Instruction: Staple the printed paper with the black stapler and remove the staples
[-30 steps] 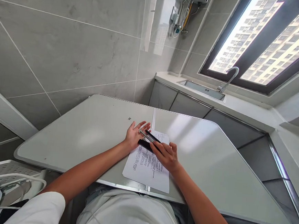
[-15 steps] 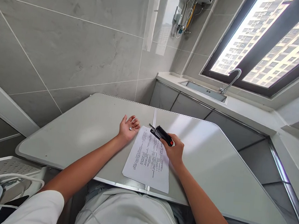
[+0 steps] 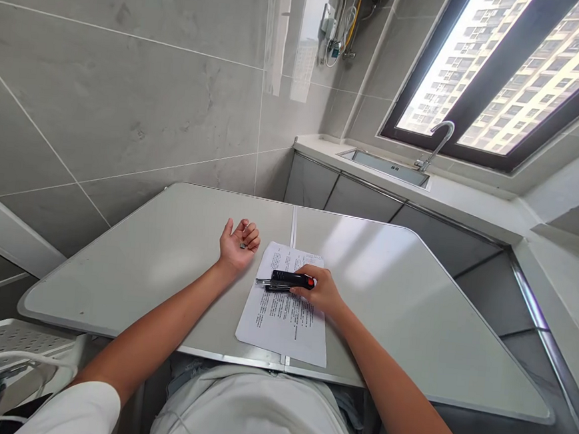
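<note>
In my right hand (image 3: 316, 290) is a black stapler (image 3: 287, 280) with a red spot at its rear end. The stapler lies sideways above the printed sheets (image 3: 281, 327), its nose to the left and a metal rail sticking out past the nose. Palm up, my left hand (image 3: 238, 246) rests on the table left of the paper with its fingers loosely curled. A small grey metallic piece, like a short strip of staples (image 3: 242, 245), sits in that palm.
The pale folding table (image 3: 167, 247) has a seam down its middle. A white perforated rack (image 3: 13, 342) with cables stands at lower left. Behind on the right are a counter with a sink (image 3: 386, 166) and a tap (image 3: 440, 145) under a window.
My right hand has turned the stapler from a slant to nearly level and brought it lower over the paper. My left hand still holds the small metallic piece. The view has shifted slightly.
</note>
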Demonstrator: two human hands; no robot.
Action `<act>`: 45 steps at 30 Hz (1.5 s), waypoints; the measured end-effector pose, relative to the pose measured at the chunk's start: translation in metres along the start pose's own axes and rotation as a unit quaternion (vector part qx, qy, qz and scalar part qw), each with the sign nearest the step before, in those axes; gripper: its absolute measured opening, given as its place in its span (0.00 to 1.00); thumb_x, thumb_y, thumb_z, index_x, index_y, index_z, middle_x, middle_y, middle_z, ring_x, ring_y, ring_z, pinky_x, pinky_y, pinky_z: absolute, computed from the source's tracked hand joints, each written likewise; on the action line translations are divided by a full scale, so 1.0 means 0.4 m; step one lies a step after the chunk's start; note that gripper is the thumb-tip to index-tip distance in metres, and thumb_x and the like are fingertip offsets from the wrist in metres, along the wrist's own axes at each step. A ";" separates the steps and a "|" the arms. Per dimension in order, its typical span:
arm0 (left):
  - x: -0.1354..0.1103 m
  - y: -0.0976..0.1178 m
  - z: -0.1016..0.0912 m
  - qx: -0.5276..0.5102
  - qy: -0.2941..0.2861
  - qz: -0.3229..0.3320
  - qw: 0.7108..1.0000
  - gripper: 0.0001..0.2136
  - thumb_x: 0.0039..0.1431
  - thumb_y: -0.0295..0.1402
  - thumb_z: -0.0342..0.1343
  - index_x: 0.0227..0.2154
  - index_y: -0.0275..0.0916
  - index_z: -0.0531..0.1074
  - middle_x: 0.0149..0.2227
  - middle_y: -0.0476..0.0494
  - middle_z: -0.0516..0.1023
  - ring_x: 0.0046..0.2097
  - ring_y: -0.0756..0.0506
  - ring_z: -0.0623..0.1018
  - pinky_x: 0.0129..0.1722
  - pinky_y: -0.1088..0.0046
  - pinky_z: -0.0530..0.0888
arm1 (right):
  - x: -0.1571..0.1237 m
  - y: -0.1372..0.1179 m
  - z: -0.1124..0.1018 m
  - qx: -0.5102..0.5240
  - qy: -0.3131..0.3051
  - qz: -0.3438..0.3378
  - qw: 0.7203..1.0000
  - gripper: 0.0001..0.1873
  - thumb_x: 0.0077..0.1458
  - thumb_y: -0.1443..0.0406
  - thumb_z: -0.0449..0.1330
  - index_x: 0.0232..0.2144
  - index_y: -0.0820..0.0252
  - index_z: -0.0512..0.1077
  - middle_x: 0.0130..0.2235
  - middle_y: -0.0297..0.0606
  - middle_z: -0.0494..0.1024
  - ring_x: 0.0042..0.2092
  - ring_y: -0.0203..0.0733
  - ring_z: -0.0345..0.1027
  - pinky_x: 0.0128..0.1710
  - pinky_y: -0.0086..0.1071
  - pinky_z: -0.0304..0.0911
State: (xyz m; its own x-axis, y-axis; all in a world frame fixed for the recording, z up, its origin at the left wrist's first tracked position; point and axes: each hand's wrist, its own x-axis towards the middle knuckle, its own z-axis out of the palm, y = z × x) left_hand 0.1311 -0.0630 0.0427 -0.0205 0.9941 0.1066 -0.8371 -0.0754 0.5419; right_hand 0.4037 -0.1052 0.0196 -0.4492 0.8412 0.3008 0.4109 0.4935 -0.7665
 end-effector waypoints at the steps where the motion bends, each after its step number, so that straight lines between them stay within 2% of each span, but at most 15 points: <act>1: 0.000 0.001 0.000 -0.001 0.000 -0.002 1.000 0.18 0.72 0.48 0.49 0.32 0.40 0.69 0.25 0.51 0.57 0.22 0.52 0.58 0.21 0.75 0.60 | 0.000 0.002 0.000 -0.001 -0.002 0.010 1.000 0.10 0.51 0.60 0.71 0.34 0.56 0.79 0.35 0.35 0.80 0.36 0.43 0.71 0.39 0.36 0.65; 6: 0.000 0.002 -0.001 -0.021 -0.007 -0.011 1.000 0.17 0.72 0.47 0.49 0.32 0.40 0.69 0.25 0.52 0.58 0.21 0.53 0.57 0.20 0.75 0.59 | 0.006 0.026 -0.001 0.001 -0.022 0.041 0.999 0.09 0.51 0.62 0.69 0.37 0.57 0.79 0.36 0.35 0.80 0.36 0.42 0.70 0.39 0.35 0.64; 17: -0.001 0.004 -0.002 -0.024 -0.004 -0.045 0.999 0.17 0.71 0.47 0.50 0.32 0.40 0.68 0.23 0.54 0.56 0.19 0.54 0.53 0.19 0.73 0.56 | 0.017 0.041 -0.013 0.009 -0.067 0.038 0.997 0.13 0.54 0.63 0.66 0.44 0.55 0.77 0.39 0.35 0.80 0.41 0.43 0.71 0.42 0.36 0.64; 23: -0.003 0.004 0.001 -0.055 -0.012 -0.070 0.996 0.18 0.72 0.47 0.49 0.32 0.39 0.68 0.22 0.55 0.56 0.18 0.55 0.52 0.17 0.74 0.55 | 0.017 0.050 -0.017 0.016 -0.068 0.040 0.997 0.13 0.55 0.63 0.66 0.44 0.54 0.77 0.41 0.35 0.80 0.42 0.44 0.71 0.43 0.37 0.64; 32: -0.007 0.005 0.009 -0.042 -0.009 -0.094 0.995 0.17 0.72 0.46 0.50 0.32 0.39 0.68 0.21 0.57 0.53 0.16 0.55 0.51 0.16 0.74 0.53 | 0.018 0.051 -0.018 0.012 -0.066 0.041 0.997 0.14 0.54 0.63 0.67 0.45 0.53 0.77 0.41 0.34 0.80 0.43 0.45 0.72 0.43 0.37 0.65; 35: -0.010 0.004 0.013 -0.045 -0.022 -0.099 0.994 0.16 0.72 0.44 0.50 0.32 0.39 0.69 0.21 0.56 0.54 0.16 0.55 0.51 0.16 0.75 0.54 | 0.015 0.047 -0.021 -0.001 -0.067 0.026 0.997 0.16 0.56 0.63 0.66 0.47 0.53 0.77 0.44 0.36 0.80 0.44 0.46 0.72 0.45 0.39 0.66; 38: -0.014 0.003 0.019 -0.063 -0.034 -0.097 0.993 0.15 0.72 0.42 0.50 0.32 0.38 0.69 0.22 0.55 0.56 0.17 0.55 0.53 0.16 0.76 0.56 | 0.012 0.038 -0.023 -0.017 -0.069 -0.028 0.997 0.25 0.56 0.60 0.68 0.56 0.51 0.74 0.51 0.40 0.79 0.50 0.49 0.71 0.51 0.42 0.66; 40: -0.017 0.001 0.024 -0.080 -0.043 -0.091 0.992 0.14 0.71 0.40 0.51 0.32 0.38 0.70 0.23 0.54 0.57 0.19 0.54 0.56 0.17 0.76 0.58 | 0.011 0.026 -0.021 -0.020 -0.034 -0.056 0.998 0.28 0.57 0.59 0.69 0.59 0.51 0.72 0.53 0.41 0.78 0.52 0.50 0.71 0.50 0.42 0.67; 41: -0.018 0.000 0.027 -0.088 -0.047 -0.089 0.991 0.14 0.71 0.40 0.51 0.32 0.38 0.70 0.24 0.53 0.59 0.19 0.54 0.58 0.17 0.76 0.59 | 0.012 0.016 -0.019 -0.023 0.003 -0.062 0.998 0.25 0.58 0.59 0.67 0.58 0.51 0.73 0.52 0.41 0.78 0.51 0.49 0.71 0.47 0.41 0.68; 43: -0.019 -0.003 0.032 -0.098 -0.047 -0.088 0.990 0.14 0.71 0.40 0.50 0.33 0.37 0.71 0.25 0.50 0.63 0.23 0.53 0.64 0.20 0.76 0.65 | 0.017 -0.014 -0.011 -0.040 0.097 -0.072 0.992 0.15 0.62 0.61 0.64 0.51 0.52 0.76 0.47 0.40 0.80 0.48 0.48 0.71 0.44 0.41 0.68; 45: -0.020 -0.007 0.037 -0.100 -0.037 -0.092 0.990 0.15 0.71 0.41 0.50 0.34 0.37 0.72 0.29 0.46 0.68 0.28 0.50 0.72 0.28 0.74 0.73 | 0.028 -0.056 0.003 -0.072 0.169 -0.106 0.977 0.06 0.63 0.65 0.62 0.43 0.52 0.77 0.41 0.38 0.81 0.45 0.47 0.70 0.44 0.41 0.67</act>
State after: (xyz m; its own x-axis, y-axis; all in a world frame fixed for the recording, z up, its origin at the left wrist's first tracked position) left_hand 0.1416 -0.0718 0.0528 0.1756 0.9806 0.0867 -0.9146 0.1299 0.3829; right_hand 0.3885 -0.1070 0.0397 -0.2595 0.7299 0.6324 0.4555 0.6699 -0.5863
